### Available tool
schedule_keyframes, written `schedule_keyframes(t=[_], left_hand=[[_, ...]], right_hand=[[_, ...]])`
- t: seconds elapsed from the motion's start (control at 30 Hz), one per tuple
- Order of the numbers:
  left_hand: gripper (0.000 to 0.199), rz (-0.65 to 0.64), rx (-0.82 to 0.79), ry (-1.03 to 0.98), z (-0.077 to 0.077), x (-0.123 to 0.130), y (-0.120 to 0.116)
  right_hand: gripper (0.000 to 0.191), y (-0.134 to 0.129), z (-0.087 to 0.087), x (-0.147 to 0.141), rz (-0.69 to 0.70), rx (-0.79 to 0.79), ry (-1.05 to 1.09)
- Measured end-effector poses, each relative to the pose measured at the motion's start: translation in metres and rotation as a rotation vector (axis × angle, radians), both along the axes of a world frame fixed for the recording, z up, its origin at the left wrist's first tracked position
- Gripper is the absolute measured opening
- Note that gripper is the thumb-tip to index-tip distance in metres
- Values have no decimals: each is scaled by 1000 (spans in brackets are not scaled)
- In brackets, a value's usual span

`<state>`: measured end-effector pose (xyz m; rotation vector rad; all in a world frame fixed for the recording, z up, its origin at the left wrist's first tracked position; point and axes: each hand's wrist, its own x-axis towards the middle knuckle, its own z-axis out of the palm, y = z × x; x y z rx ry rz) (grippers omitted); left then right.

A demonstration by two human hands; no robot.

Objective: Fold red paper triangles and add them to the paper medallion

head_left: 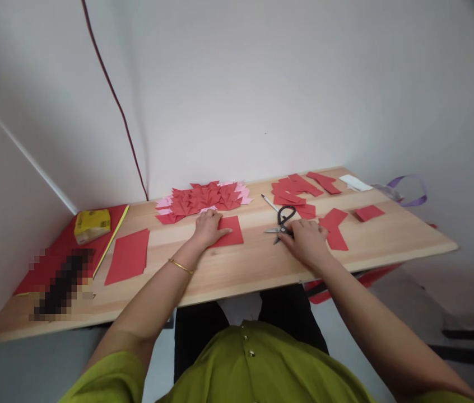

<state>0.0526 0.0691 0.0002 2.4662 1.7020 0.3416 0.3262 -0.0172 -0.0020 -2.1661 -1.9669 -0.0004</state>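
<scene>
My left hand (210, 228) lies on a red sheet of paper (232, 232), thumb stretched out across it and the other fingers toward its far edge. To the right, my right hand (306, 239) is closed on a pair of scissors (282, 229) at table level. The blades are parted and point left; one black handle loop shows, the other is covered by my fingers. Behind my left hand is a spread of pointed red and pink paper cut-outs (203, 197). Red paper scraps (338, 228) lie just beyond my right hand.
A stack of red paper (128, 257) lies left on the wooden table (237, 271). Further left, a yellow packet (92, 225) rests on a large red sheet (58, 246), near a blurred-out dark object. A pen (273, 205), more red pieces (296, 190) and a white strip (355, 183) are at the back right.
</scene>
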Motion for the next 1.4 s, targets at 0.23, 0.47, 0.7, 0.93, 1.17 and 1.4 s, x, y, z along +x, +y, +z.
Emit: schedule_keyframes(t=[0.23,0.47,0.7,0.93,1.17,1.4], left_hand=[[41,69,16,-166,-12,-3,-2],[32,2,137,-288,-19,-5,-4],[20,-12,140,-414,-20,-11,0],[20,6,153,-446,-22,-10,0],[50,-8,224,-300,-16,-7,-7],[28,-532,-7,-39,6,-7,6]], right_hand=[[33,13,5,7,-1,-140,121],[27,3,6,0,95,-71,133],[24,6,11,-21,237,-89,71],[23,29,20,-42,334,-102,-45],[23,22,16,-52,499,-126,8],[20,12,12,-52,568,-56,3]])
